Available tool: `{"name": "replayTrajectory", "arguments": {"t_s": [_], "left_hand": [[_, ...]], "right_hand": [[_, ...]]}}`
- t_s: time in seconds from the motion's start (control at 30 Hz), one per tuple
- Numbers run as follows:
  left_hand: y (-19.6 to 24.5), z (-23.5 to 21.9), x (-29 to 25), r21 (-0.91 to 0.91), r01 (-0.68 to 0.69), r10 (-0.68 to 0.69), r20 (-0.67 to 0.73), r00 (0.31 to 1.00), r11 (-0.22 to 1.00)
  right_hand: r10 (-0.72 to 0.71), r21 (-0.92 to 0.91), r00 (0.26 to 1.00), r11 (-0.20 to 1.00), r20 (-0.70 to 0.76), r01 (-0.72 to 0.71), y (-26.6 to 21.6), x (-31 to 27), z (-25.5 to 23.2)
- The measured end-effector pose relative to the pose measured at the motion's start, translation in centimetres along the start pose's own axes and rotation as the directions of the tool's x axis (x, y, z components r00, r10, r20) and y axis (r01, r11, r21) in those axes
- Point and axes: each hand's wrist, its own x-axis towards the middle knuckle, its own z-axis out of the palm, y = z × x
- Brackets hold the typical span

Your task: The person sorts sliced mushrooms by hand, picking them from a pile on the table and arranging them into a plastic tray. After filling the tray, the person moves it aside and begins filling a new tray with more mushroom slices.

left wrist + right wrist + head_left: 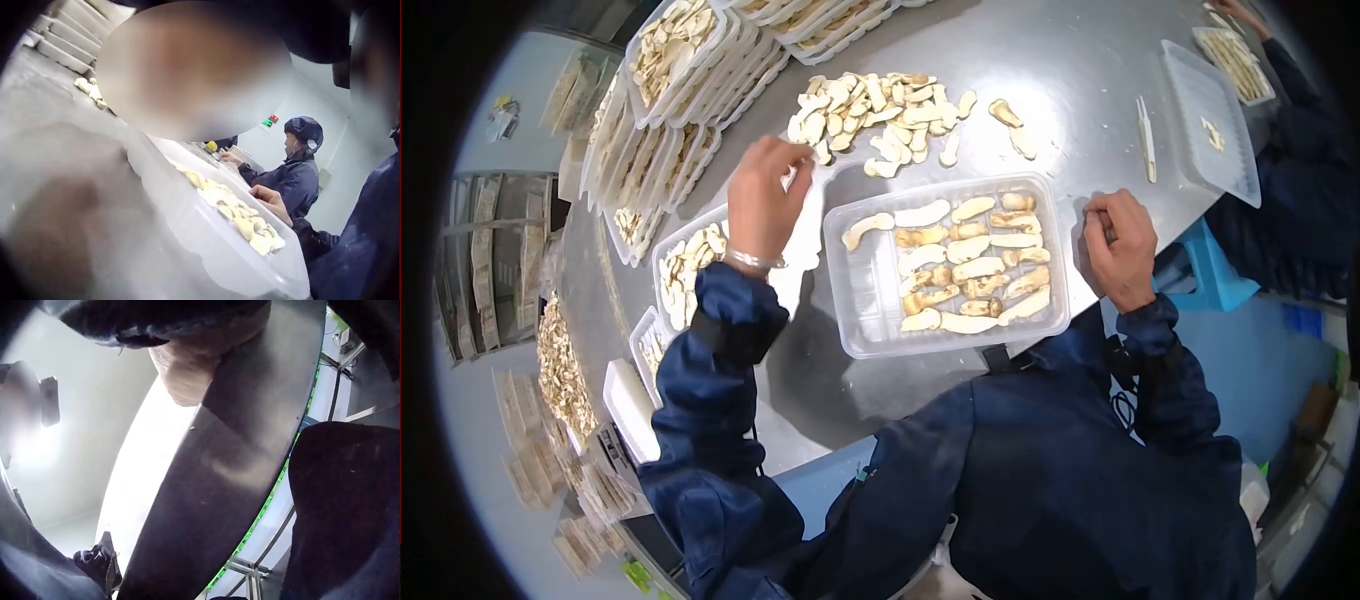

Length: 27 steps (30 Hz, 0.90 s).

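Observation:
A clear plastic tray holds rows of pale and browned mushroom slices, its left strip bare of slices. My left hand is beyond the tray's upper left corner, beside a loose pile of slices; its fingers are bent, with a gap between thumb and fingers, and no slice shows in it. To the right of the tray, my right hand rests by the table edge, fingers loosely curled, nothing visible in it. The right wrist view shows part of that hand against the table.
Stacked trays of slices stand at the upper left, with another filled tray below them. A few slices lie apart near white tweezers. Another tray sits at right. A person in dark clothing is across the table.

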Motion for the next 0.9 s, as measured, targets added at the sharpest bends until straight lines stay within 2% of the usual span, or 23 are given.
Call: {"name": "replayTrajectory", "arguments": {"t_s": [0.1, 0.2, 0.23, 0.43, 0.53, 0.57, 0.6, 0.67, 0.7, 0.8, 0.87, 0.9], "left_hand": [[-2.4, 1.2, 1.9, -0.050, 0.180, -0.170, 0.153, 0.973, 0.982], [-2.2, 3.4, 2.3, 0.100, -0.041, 0.029, 0.119, 0.992, 0.994], [-1.8, 3.6, 2.4, 0.142, -0.042, 0.019, 0.160, 0.987, 0.989], [-2.8, 4.6, 2.8, 0.218, -0.187, 0.174, 0.079, 0.982, 0.958], [-2.6, 2.3, 2.6, 0.072, 0.034, -0.045, 0.164, 0.985, 0.997], [-2.2, 1.0, 2.5, -0.014, 0.140, -0.131, 0.256, 0.958, 0.990], [-2.2, 0.0, 2.2, -0.109, 0.199, -0.155, 0.324, 0.933, 0.974], [-2.1, -1.7, 1.0, -0.278, 0.336, -0.181, 0.462, 0.868, 0.900], [-1.8, -2.4, 0.3, -0.343, 0.347, -0.134, 0.515, 0.847, 0.873], [0.2, -3.6, -1.6, -0.320, 0.343, -0.076, 0.624, 0.778, 0.883], [0.9, -3.1, -2.7, -0.323, 0.431, -0.102, 0.691, 0.716, 0.842], [0.9, -2.8, -3.1, -0.303, 0.429, -0.106, 0.701, 0.705, 0.851]], "right_hand": [[0.007, -0.008, 1.000, 1.000, 0.015, -0.007, -0.1, 0.1, -0.2], [0.003, -0.001, 1.000, 1.000, 0.004, -0.003, -0.2, 0.1, -0.2], [0.005, -0.002, 1.000, 1.000, 0.008, -0.005, -0.2, 0.1, -0.2], [-0.001, -0.005, 1.000, 1.000, 0.015, 0.002, -0.1, 0.1, -0.2], [-0.007, -0.009, 1.000, 1.000, 0.004, 0.007, 0.0, 0.1, -0.2], [-0.009, -0.010, 1.000, 1.000, 0.000, 0.009, 0.1, 0.0, -0.1], [-0.012, -0.010, 1.000, 1.000, -0.001, 0.012, 0.1, 0.0, 0.0], [-0.010, 0.006, 1.000, 1.000, -0.001, 0.010, 0.0, 0.1, -0.1], [-0.007, 0.014, 1.000, 1.000, 0.001, 0.007, 0.0, 0.0, -0.1], [-0.005, 0.005, 1.000, 1.000, 0.003, 0.005, 0.0, -0.1, 0.0], [-0.005, -0.005, 1.000, 1.000, 0.010, 0.005, 0.0, 0.0, 0.0], [-0.004, -0.011, 1.000, 1.000, 0.013, 0.005, 0.0, 0.0, 0.0]]}}
